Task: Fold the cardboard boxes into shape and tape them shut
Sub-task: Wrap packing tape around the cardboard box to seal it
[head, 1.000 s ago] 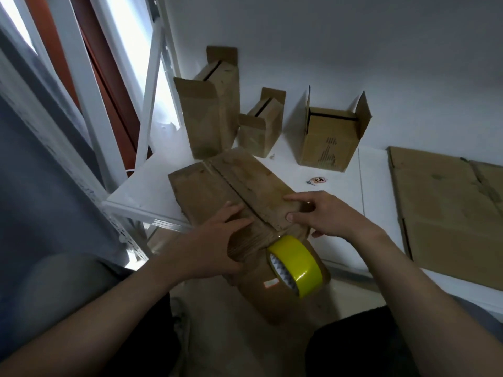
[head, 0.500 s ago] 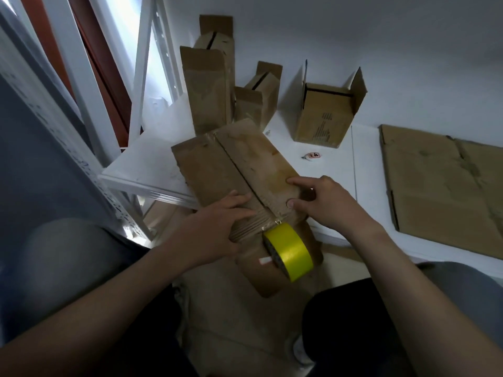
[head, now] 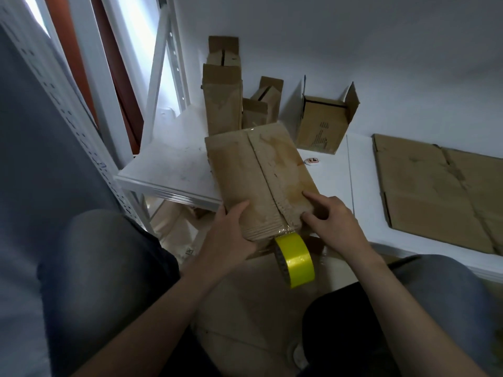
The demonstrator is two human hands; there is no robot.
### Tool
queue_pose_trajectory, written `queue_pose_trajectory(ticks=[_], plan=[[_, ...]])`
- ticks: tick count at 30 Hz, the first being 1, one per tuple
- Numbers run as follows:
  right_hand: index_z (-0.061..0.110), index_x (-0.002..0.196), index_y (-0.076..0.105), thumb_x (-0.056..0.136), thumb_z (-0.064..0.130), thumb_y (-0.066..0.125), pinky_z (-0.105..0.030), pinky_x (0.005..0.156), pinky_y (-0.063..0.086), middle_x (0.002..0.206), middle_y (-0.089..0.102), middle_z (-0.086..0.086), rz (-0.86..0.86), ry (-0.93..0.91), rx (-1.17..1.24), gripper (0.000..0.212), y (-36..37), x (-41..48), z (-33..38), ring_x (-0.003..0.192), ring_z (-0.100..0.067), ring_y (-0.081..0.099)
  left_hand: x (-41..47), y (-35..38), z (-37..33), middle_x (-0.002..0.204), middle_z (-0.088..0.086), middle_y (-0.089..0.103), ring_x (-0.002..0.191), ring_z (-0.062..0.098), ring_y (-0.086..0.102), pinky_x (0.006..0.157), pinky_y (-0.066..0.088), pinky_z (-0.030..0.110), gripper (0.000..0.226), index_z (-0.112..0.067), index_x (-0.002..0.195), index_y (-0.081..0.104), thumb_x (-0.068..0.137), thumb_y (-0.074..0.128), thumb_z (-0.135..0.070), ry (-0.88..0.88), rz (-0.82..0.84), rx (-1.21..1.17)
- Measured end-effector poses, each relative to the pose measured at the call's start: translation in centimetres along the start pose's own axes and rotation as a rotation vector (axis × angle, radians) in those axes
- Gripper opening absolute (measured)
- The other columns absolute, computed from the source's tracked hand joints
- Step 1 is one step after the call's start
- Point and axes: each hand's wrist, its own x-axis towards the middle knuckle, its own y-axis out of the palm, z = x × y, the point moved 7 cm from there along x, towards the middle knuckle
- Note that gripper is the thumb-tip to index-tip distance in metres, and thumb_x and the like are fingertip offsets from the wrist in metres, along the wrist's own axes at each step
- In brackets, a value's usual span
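Note:
A brown cardboard box (head: 245, 172) lies with its closed flaps facing up, half on the white table (head: 168, 170) and half over its front edge. Clear tape runs along the centre seam. A yellow tape roll (head: 295, 261) hangs from the tape at the box's near end. My left hand (head: 231, 238) grips the box's near left corner, thumb on top. My right hand (head: 330, 223) presses fingertips on the right flap near the seam.
At the back of the table stand a tall open box (head: 221, 104), a smaller one (head: 260, 107) and an open box (head: 324, 123) with raised flaps. Flat cardboard (head: 441, 191) lies at the right. A small round tag (head: 311, 160) sits mid-table. A white shelf frame (head: 160, 77) rises at left.
My left hand slid from the top of the left flap to the box's near left corner. The box swung straighter toward me. My right hand stayed on the right flap.

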Motion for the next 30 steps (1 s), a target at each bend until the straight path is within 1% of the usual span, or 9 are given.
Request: queue_pose_trajectory(ticks=[2,5,9,14,16,19,22,25,30], plan=[[0.045,0.142,0.052,0.092,0.041,0.067,-0.025,0.084,0.041,0.112,0.051,0.002,-0.015,0.032,-0.031,0.052,-0.2,-0.4,-0.3,0.099,-0.013,0.054,0.5,0.0,-0.4,0.148,0.001,0.037,0.128,0.02,0.047,0.095,0.043,0.026,0.088,-0.032,0.151,0.042,0.074,0.081,-0.016,0.009,0.023,0.043],[0.044,0.145,0.049,0.094,0.045,0.065,-0.026,0.085,0.042,0.113,0.045,0.002,-0.024,0.082,-0.045,0.054,0.0,-0.6,-0.5,0.097,-0.013,0.051,2.7,-0.7,-0.7,0.142,0.001,0.046,0.125,0.021,0.051,0.101,0.047,0.032,0.079,-0.031,0.146,0.052,0.075,0.082,-0.013,0.01,0.067,0.057],[0.042,0.149,0.044,0.093,0.051,0.064,-0.034,0.1,0.048,0.118,0.042,0.0,0.004,0.12,-0.011,0.06,0.2,0.7,-0.3,0.101,-0.015,0.05,6.5,-2.1,-1.2,0.141,-0.001,0.054,0.124,0.02,0.054,0.104,0.048,0.036,0.057,-0.031,0.135,0.063,0.082,0.08,-0.016,0.092,0.106,0.095],[0.036,0.152,0.043,0.089,0.054,0.069,-0.038,0.106,0.047,0.119,0.039,0.001,0.07,0.106,0.043,0.071,1.1,3.9,0.4,0.102,-0.015,0.05,10.5,-3.4,-0.6,0.138,-0.005,0.057,0.122,0.017,0.055,0.092,0.041,0.023,0.049,-0.032,0.131,0.066,0.086,0.077,-0.016,0.157,0.103,0.135],[0.038,0.149,0.046,0.085,0.053,0.074,-0.042,0.097,0.055,0.118,0.038,0.003,0.094,0.116,0.106,0.072,1.4,5.3,0.5,0.102,-0.017,0.054,11.8,-3.9,-0.1,0.141,-0.003,0.056,0.125,0.019,0.054,0.099,0.046,0.03,0.049,-0.033,0.131,0.065,0.086,0.078,-0.017,0.152,0.142,0.138],[0.042,0.147,0.047,0.078,0.057,0.078,-0.034,0.074,0.062,0.114,0.036,0.011,0.175,0.103,0.133,0.077,1.7,6.7,0.5,0.102,-0.018,0.057,13.0,-4.6,0.4,0.144,-0.002,0.053,0.127,0.02,0.051,0.105,0.048,0.04,0.049,-0.037,0.13,0.064,0.086,0.078,-0.02,0.154,0.231,0.156],[0.048,0.147,0.045,0.071,0.071,0.073,-0.042,0.088,0.059,0.112,0.034,0.018,0.164,0.056,0.092,0.085,2.2,6.4,0.2,0.105,-0.016,0.056,13.1,-4.9,1.3,0.145,-0.005,0.051,0.125,0.018,0.052,0.104,0.049,0.037,0.051,-0.039,0.132,0.062,0.087,0.078,-0.02,0.178,0.251,0.176],[0.05,0.147,0.043,0.067,0.078,0.067,-0.043,0.091,0.058,0.112,0.034,0.015,0.136,0.051,0.078,0.088,3.0,6.2,0.0,0.103,-0.014,0.054,13.1,-5.0,1.8,0.143,-0.009,0.051,0.118,0.012,0.053,0.094,0.046,0.024,0.051,-0.037,0.132,0.063,0.087,0.078,-0.018,0.202,0.212,0.153],[0.048,0.146,0.045,0.076,0.063,0.075,-0.035,0.102,0.049,0.113,0.035,0.016,0.153,0.072,0.09,0.077,2.7,6.8,0.4,0.101,-0.005,0.05,13.2,-4.9,1.3,0.145,-0.006,0.053,0.124,0.017,0.055,0.104,0.049,0.035,0.051,-0.032,0.132,0.066,0.087,0.077,-0.014,0.203,0.189,0.116]])
